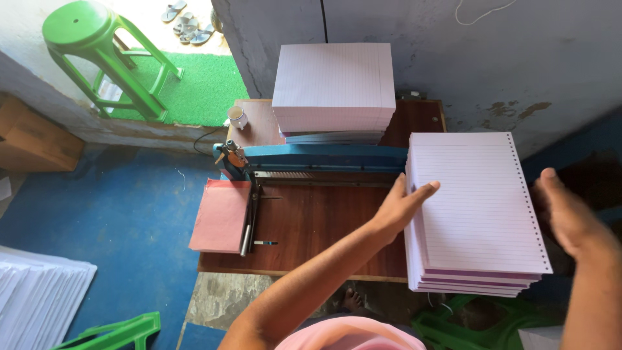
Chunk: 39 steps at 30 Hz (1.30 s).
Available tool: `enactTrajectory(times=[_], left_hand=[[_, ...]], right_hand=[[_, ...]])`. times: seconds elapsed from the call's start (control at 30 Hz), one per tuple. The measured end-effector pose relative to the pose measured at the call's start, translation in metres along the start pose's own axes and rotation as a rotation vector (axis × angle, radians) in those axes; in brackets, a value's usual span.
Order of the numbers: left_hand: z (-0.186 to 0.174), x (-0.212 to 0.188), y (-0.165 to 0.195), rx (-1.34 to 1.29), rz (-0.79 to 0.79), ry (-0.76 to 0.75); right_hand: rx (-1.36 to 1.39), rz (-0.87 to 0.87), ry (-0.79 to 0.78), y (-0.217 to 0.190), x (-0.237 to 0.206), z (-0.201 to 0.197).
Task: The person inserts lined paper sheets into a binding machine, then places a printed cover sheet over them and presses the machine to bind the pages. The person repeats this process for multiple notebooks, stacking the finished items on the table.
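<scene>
**Squaring a stack of ruled sheets between two open hands**

Sitting at the right of the frame, the stack of lined, punched paper (pixel 476 207) is resting on the right end of the wooden table (pixel 311 220), its near corner overhanging the table's front edge. The left hand (pixel 402 207) is reaching in from the lower centre, forearm stretched diagonally up, palm pressing against the stack's left edge with fingers straight and held together, thumb lying over the top sheet. The right hand (pixel 567 214) is hovering just off the stack's right, perforated edge, fingers extended and loosely open, gripping nothing; whether it is touching the paper cannot be told. Left of the hands, a blue-armed cutter (pixel 311 159) is lying across the table, with a pink pad (pixel 220 214) beside it. Behind, a second paper stack (pixel 334 84) is sitting at upper centre, a white cup (pixel 238 116) to its left. A green stool (pixel 103 55) is standing at upper left.
</scene>
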<state>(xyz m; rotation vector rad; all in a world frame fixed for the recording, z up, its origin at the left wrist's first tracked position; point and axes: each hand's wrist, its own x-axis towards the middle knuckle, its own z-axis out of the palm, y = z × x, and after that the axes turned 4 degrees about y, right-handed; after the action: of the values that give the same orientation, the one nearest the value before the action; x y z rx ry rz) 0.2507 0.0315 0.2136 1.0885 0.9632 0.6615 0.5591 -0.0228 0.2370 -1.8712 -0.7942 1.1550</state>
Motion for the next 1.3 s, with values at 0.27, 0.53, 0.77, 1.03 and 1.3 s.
enactTrajectory(times=[0.27,0.53,0.77,1.03,1.3], left_hand=[[-0.073,0.003,0.013,0.095,0.0,0.081],[-0.148,-0.016,0.024,0.009,0.085,0.107],[-0.186,-0.033,0.006,-0.031,-0.009,0.118],[-0.222,-0.033,-0.009,-0.113,-0.042,0.202],[-0.225,-0.022,-0.004,-0.13,-0.056,0.246]], right_hand=[[-0.671,-0.833,0.449,-0.07,-0.043,0.043],[-0.877,-1.175,0.165,-0.179,-0.065,0.163],[-1.045,-1.191,-0.01,-0.2,0.0,0.273],[-1.165,-1.149,0.088,-0.185,0.052,0.32],[-1.122,-1.138,0.037,-0.185,0.065,0.32]])
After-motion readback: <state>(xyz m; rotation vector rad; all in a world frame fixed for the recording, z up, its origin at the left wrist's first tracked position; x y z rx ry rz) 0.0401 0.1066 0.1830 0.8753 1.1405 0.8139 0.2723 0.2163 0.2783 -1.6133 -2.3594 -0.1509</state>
